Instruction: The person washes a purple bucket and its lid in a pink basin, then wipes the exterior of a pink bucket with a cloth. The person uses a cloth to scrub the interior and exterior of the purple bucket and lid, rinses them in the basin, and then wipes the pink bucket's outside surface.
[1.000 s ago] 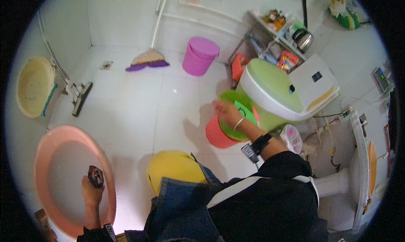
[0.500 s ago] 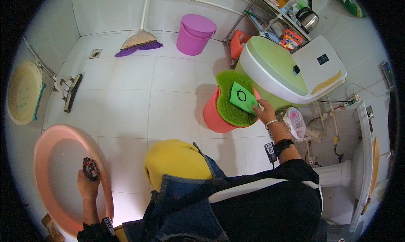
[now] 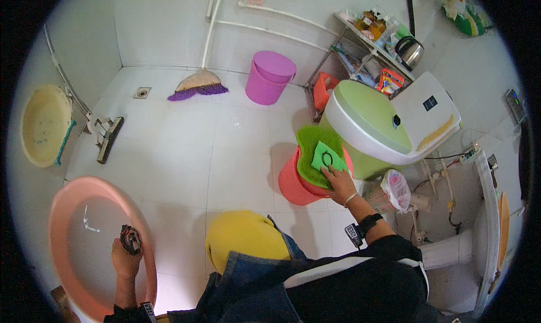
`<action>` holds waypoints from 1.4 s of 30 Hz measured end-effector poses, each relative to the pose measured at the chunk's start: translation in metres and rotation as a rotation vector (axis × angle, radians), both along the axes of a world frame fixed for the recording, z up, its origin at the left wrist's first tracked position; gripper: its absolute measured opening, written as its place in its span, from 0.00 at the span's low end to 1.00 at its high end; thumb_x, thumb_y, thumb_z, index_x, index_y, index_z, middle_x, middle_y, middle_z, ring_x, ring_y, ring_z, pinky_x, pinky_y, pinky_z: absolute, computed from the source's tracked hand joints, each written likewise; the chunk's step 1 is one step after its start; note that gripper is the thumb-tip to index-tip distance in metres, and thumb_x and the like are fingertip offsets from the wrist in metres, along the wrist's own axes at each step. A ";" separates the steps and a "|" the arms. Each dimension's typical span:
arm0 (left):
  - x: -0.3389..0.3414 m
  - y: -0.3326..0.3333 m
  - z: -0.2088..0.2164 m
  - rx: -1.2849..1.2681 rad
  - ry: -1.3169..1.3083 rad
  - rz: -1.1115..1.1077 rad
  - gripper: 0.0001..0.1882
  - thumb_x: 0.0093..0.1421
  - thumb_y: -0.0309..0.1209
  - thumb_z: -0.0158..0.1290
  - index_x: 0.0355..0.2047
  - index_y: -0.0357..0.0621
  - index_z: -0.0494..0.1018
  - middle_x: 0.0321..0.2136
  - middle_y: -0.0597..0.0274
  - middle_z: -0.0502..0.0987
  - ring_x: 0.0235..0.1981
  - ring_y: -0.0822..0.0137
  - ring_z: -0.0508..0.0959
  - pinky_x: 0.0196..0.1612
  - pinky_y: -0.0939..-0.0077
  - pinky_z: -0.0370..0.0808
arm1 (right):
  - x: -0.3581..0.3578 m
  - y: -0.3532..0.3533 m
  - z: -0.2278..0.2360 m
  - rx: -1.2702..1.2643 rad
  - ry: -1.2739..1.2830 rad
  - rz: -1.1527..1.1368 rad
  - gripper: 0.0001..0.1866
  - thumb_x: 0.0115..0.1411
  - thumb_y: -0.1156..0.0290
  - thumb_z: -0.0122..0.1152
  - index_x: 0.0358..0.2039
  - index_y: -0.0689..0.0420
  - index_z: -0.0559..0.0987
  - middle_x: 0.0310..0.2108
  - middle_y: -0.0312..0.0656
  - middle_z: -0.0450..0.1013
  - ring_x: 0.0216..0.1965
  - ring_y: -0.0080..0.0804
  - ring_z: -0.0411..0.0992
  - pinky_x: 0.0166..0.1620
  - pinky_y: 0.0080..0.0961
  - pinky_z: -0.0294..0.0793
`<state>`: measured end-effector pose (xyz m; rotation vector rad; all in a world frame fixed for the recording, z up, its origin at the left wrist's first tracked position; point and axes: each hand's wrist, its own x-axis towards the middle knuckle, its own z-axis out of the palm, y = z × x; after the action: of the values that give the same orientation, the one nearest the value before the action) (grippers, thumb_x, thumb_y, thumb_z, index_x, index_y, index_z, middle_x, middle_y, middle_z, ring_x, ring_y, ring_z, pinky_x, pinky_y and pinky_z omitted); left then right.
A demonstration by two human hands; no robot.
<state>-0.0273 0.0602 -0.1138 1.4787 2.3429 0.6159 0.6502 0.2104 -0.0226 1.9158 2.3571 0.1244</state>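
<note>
Pale tiles (image 3: 239, 134) floor the washroom. Right of centre, a rectangular green piece (image 3: 319, 154) with a black ring on its face lies flat on a bristly green mat (image 3: 305, 161), its long axis slanting from upper left to lower right. Beneath the mat is a red bucket (image 3: 292, 185). At the piece's near edge, the right hand (image 3: 342, 188) rests its fingers on it, extended rather than curled; whether they pinch it, I cannot tell. Just beyond stands a green-and-white lidded appliance (image 3: 366, 117). Well apart, the left hand (image 3: 126, 262) is closed around a dark, reddish-flecked bundle (image 3: 131, 239), which points up and slightly leftward, above a pink oval basin (image 3: 58, 233) of cloudy water. Farther off stands a purple bucket (image 3: 264, 92).
</note>
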 end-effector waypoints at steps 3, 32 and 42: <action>0.001 0.002 0.001 0.013 -0.061 0.014 0.24 0.43 0.29 0.70 0.35 0.35 0.68 0.33 0.45 0.76 0.37 0.44 0.78 0.41 0.56 0.76 | 0.021 0.015 0.007 0.018 0.144 -0.115 0.24 0.57 0.67 0.58 0.56 0.50 0.74 0.44 0.54 0.77 0.48 0.54 0.75 0.51 0.48 0.73; -0.003 0.007 -0.008 0.042 -0.026 -0.019 0.22 0.41 0.25 0.69 0.34 0.37 0.69 0.30 0.48 0.77 0.33 0.48 0.79 0.37 0.59 0.77 | 0.042 0.072 0.145 0.463 0.823 -0.248 0.16 0.61 0.75 0.61 0.49 0.64 0.74 0.34 0.43 0.76 0.35 0.28 0.72 0.42 0.26 0.72; 0.013 0.002 0.008 -0.041 -0.006 0.126 0.24 0.36 0.24 0.70 0.31 0.37 0.69 0.31 0.48 0.77 0.33 0.48 0.79 0.38 0.60 0.77 | -0.003 0.239 0.168 0.522 0.396 0.025 0.17 0.59 0.72 0.58 0.49 0.57 0.77 0.43 0.55 0.77 0.47 0.56 0.74 0.50 0.42 0.73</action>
<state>-0.0142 0.0619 -0.1061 1.3182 2.4431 0.5984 0.6476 0.4499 0.1459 2.3153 2.8220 0.4396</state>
